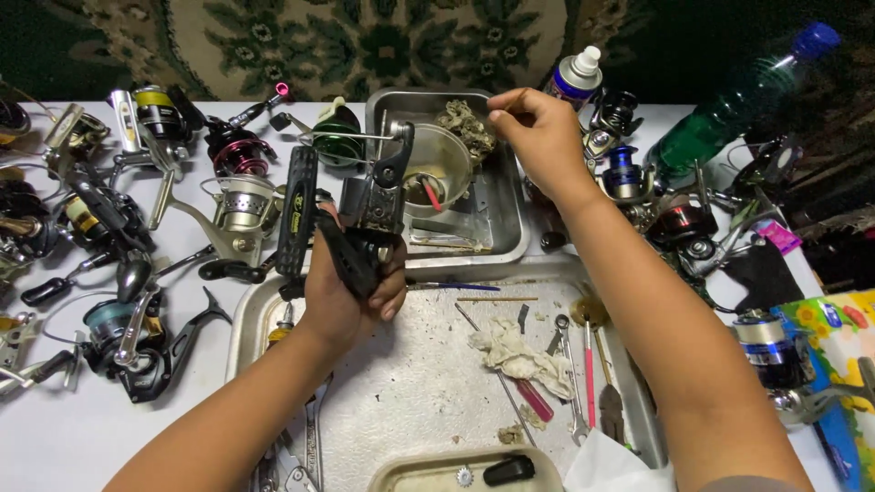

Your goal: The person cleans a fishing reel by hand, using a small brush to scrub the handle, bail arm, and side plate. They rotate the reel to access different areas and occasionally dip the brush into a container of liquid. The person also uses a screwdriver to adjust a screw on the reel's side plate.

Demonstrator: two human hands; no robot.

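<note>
Black fishing reel body (365, 232) is sitting clamped in the left hand (351, 292), fingers wrapping it above the steel tray's (401, 383) far-left corner. Right hand (538, 137) is pinching a thin stick (512, 98) over the small steel tub (506, 214) beyond.

- The large metal tray (401, 383) lies nearest the person, and the smaller tray (506, 214) sits just behind it.
- A bowl (437, 164) stands in the smaller tray.
- A rag (515, 351) and a wrench (572, 383) lie on the large tray, right of centre.
- Fishing reels (137, 228) crowd the table left of both trays.
- A spray can (574, 77) and a bottle (729, 105) stand behind, to the right.
</note>
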